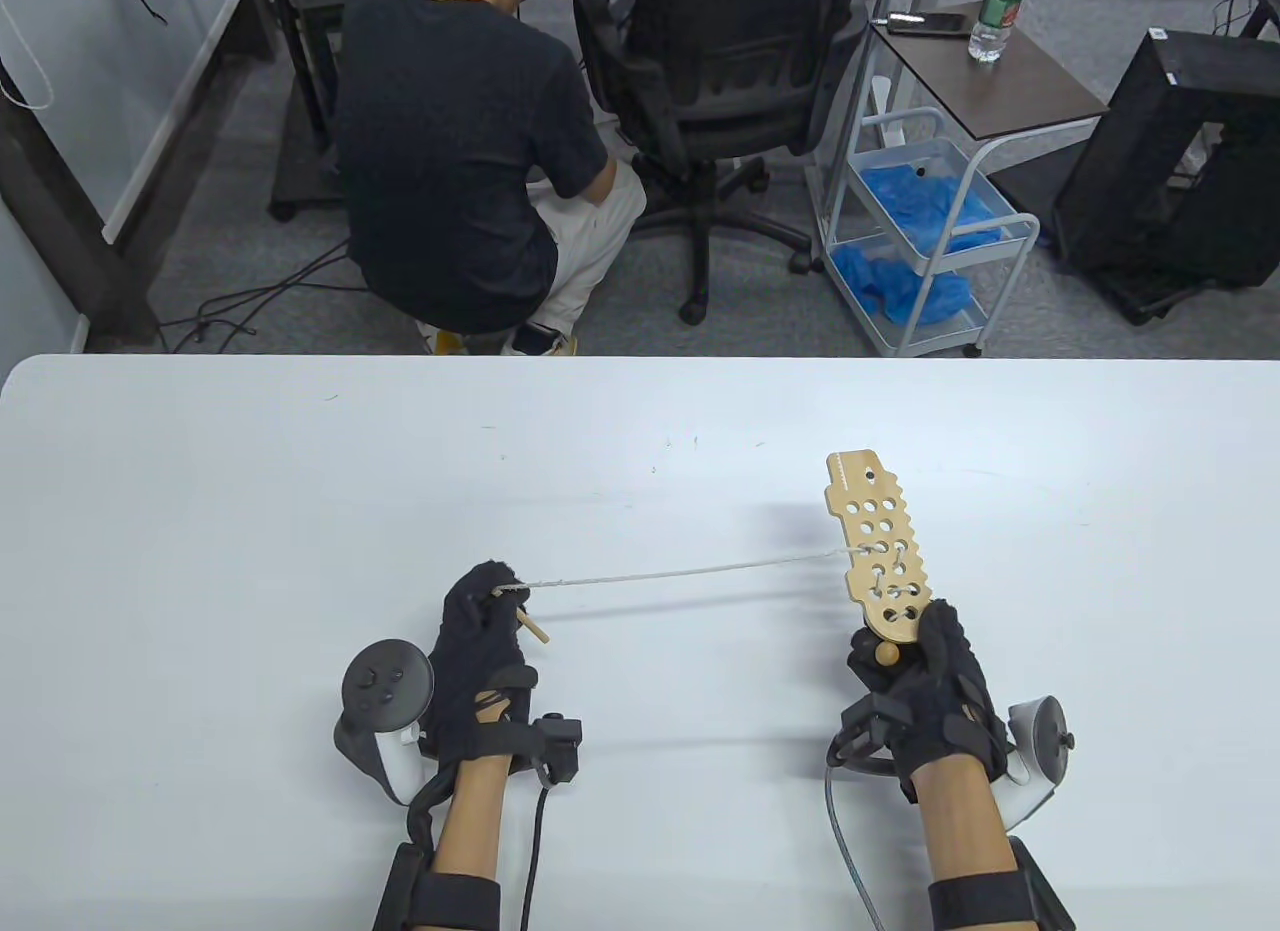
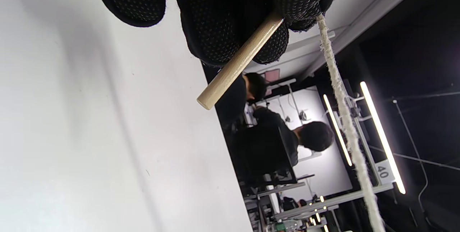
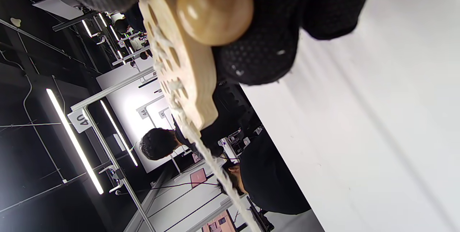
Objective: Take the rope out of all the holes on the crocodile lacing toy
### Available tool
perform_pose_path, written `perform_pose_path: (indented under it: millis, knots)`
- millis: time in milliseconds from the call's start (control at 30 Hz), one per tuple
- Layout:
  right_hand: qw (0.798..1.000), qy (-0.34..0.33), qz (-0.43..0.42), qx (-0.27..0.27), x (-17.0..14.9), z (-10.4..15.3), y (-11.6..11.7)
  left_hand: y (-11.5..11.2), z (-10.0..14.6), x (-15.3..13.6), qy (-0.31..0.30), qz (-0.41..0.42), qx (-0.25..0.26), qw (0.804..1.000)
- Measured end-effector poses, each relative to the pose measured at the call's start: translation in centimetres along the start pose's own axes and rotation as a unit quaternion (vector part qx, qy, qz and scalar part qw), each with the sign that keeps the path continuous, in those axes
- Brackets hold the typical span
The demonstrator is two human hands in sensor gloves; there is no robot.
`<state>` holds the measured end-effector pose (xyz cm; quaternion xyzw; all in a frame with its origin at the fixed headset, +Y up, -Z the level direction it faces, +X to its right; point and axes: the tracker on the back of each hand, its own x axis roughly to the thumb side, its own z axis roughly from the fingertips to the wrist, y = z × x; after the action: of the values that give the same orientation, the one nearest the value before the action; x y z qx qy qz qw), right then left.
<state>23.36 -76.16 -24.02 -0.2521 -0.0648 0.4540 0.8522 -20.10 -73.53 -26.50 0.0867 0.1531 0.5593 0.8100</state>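
The wooden crocodile lacing toy (image 1: 880, 541) is a flat board with several holes, held up off the white table (image 1: 300, 491). My right hand (image 1: 920, 671) grips its near end, by a round wooden knob (image 1: 886, 655). The knob (image 3: 214, 7) and board (image 3: 187, 77) fill the right wrist view. A white rope (image 1: 680, 573) runs taut from the board's middle holes leftward to my left hand (image 1: 485, 621), which pinches the rope together with its wooden needle (image 1: 532, 629). In the left wrist view the needle (image 2: 239, 63) sticks out below my fingers (image 2: 215, 13) and the rope (image 2: 345, 117) stretches away.
Beyond the table's far edge a person (image 1: 470, 161) crouches on the floor beside an office chair (image 1: 730, 81). A white cart with blue gloves (image 1: 930, 241) and a small side table with a bottle (image 1: 996, 19) stand at the back right.
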Motion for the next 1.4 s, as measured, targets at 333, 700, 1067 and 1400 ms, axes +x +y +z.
perform_pose_path:
  millis: [333, 700, 1067, 1400]
  knots:
    - [1.0, 0.003, -0.014, 0.0, 0.0, -0.02, -0.1, 0.29, 0.02, -0.29, 0.011, 0.023, 0.005, 1.0]
    - [0.999, 0.004, -0.035, -0.004, 0.08, 0.01, -0.3, 0.53, 0.12, -0.38, 0.014, 0.047, 0.01, 0.999]
    - [0.995, -0.003, -0.098, 0.003, 0.04, 0.04, -0.34, 0.74, 0.22, -0.5, 0.017, 0.076, 0.018, 0.997]
    - [0.991, -0.006, -0.132, -0.005, 0.11, -0.14, -0.79, 0.89, 0.34, -0.47, 0.019, 0.09, 0.024, 0.996]
